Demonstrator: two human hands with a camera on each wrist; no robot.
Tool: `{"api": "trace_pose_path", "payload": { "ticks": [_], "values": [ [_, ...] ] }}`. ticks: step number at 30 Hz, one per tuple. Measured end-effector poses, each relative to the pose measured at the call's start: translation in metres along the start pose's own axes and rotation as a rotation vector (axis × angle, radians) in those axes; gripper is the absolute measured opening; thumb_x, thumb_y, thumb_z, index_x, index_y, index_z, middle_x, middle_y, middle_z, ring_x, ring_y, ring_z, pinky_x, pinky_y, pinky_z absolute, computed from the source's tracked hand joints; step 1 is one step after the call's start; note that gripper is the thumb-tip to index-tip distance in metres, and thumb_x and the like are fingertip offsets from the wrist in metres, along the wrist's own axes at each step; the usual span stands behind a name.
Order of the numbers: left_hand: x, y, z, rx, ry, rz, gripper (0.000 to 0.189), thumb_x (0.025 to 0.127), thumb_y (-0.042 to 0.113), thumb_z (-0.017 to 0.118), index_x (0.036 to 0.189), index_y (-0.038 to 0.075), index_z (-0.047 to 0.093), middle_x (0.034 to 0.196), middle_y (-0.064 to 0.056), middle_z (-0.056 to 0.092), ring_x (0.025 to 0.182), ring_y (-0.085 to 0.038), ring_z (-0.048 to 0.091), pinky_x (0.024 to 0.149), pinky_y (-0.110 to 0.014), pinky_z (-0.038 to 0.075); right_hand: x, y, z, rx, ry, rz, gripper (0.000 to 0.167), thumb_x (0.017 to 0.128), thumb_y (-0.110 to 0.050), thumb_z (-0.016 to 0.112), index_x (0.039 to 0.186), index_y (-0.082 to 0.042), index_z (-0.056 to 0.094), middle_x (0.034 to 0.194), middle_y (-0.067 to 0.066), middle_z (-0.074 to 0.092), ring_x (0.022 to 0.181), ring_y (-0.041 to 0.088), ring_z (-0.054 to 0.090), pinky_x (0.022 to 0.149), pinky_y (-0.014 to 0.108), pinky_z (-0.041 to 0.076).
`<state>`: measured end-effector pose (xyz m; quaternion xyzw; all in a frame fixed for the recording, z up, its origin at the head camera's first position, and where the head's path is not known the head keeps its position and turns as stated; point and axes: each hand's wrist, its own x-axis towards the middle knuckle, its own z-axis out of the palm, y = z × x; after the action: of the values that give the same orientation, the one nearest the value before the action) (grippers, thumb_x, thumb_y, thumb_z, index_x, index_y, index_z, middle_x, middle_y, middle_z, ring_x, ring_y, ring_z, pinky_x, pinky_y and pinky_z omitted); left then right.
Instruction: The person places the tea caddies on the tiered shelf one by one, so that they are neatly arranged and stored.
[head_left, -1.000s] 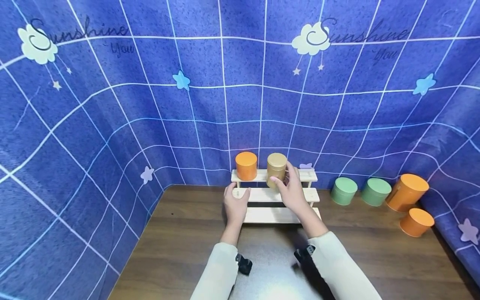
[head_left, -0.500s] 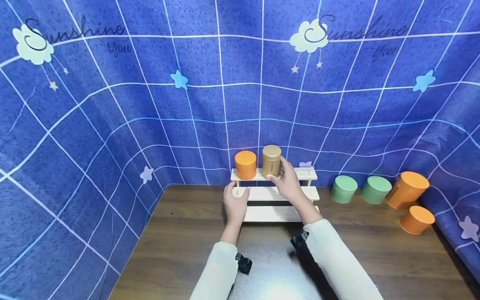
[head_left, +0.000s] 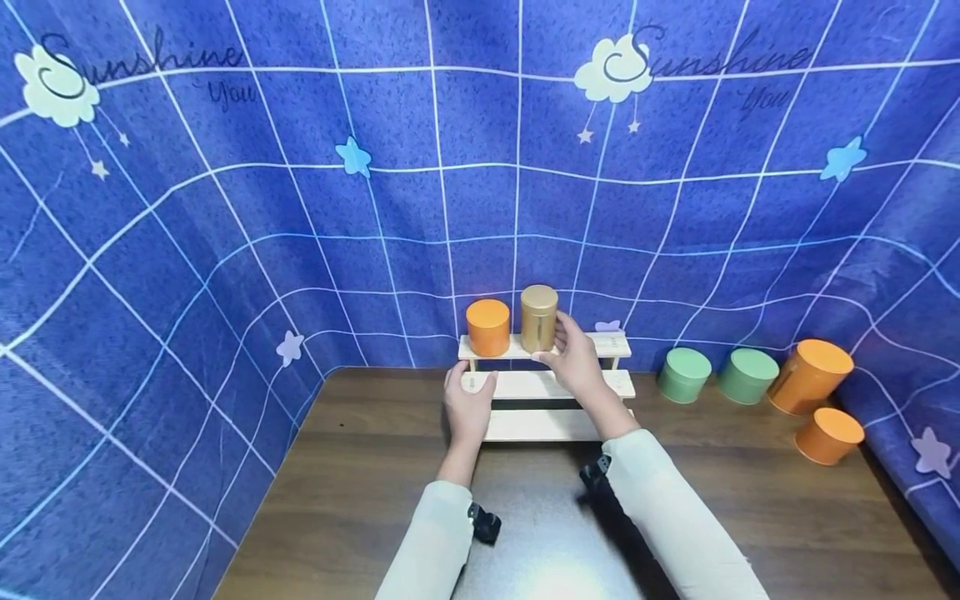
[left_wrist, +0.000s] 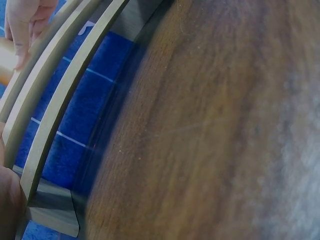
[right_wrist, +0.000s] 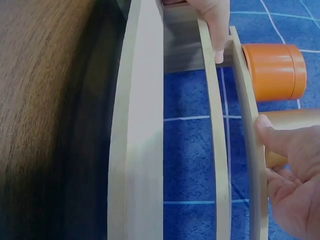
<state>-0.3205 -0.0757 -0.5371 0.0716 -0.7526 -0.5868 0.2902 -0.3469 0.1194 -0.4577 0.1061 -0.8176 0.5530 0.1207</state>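
Observation:
A gold canister (head_left: 538, 321) stands upright on the top tier of a pale wooden three-tier rack (head_left: 525, 384). My right hand (head_left: 576, 357) grips it low on its right side, thumb in front; in the right wrist view the thumb (right_wrist: 272, 134) lies right at the top tier's edge. To the left, on the same tier, sits a short orange canister (head_left: 488, 328), a small gap from the gold one. My left hand (head_left: 468, 404) holds the rack's left end at the middle tier, fingers behind and thumb in front.
On the brown wooden table (head_left: 360, 483), to the right of the rack, stand two green canisters (head_left: 684, 375), a tall orange canister (head_left: 812, 377) and a short orange canister (head_left: 829, 436). A blue patterned curtain (head_left: 405, 208) hangs behind and along both sides.
My right hand has lifted the gold canister from in front of the top tier up and slightly left onto it. The left hand has kept its place on the rack.

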Motion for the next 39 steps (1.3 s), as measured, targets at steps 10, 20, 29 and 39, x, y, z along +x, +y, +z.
{"api": "trace_pose_path", "payload": {
  "ticks": [10,20,29,39],
  "values": [
    [-0.005,-0.003,0.003,-0.008,0.001,0.003,0.052,0.084,0.019,0.089,0.128,0.002,0.070,0.126,-0.017,0.070,0.125,-0.035,0.065,0.115,-0.051,0.046,-0.003,0.005,-0.002,0.033,0.019,0.000,0.085,0.081,0.007,0.086,0.154,0.004,0.043,0.151,0.028,0.054,0.142,0.041,0.056,0.118,0.037,0.049],
    [-0.002,-0.004,0.002,-0.025,-0.007,0.013,0.051,0.084,0.017,0.089,0.128,-0.001,0.069,0.125,-0.020,0.069,0.124,-0.036,0.065,0.114,-0.050,0.046,-0.014,0.007,-0.010,0.037,0.010,-0.014,0.098,0.082,0.004,0.086,0.163,-0.001,0.031,0.163,0.029,0.040,0.151,0.046,0.044,0.122,0.045,0.045],
    [-0.004,-0.005,-0.001,-0.008,-0.016,-0.008,0.051,0.085,0.021,0.089,0.128,0.004,0.070,0.127,-0.015,0.069,0.126,-0.032,0.064,0.115,-0.049,0.046,-0.039,0.003,-0.043,-0.077,0.104,-0.028,0.075,0.084,0.004,0.083,0.151,-0.001,0.051,0.153,0.029,0.046,0.137,0.050,0.056,0.114,0.057,0.051],
    [-0.002,-0.002,-0.002,0.010,-0.004,0.014,0.052,0.084,0.022,0.088,0.129,0.004,0.069,0.127,-0.014,0.070,0.126,-0.032,0.065,0.113,-0.050,0.048,-0.037,0.018,-0.078,-0.140,0.383,-0.059,0.050,0.085,0.002,0.070,0.135,0.002,0.065,0.149,0.025,0.052,0.139,0.043,0.052,0.119,0.055,0.043]
  ]
}}
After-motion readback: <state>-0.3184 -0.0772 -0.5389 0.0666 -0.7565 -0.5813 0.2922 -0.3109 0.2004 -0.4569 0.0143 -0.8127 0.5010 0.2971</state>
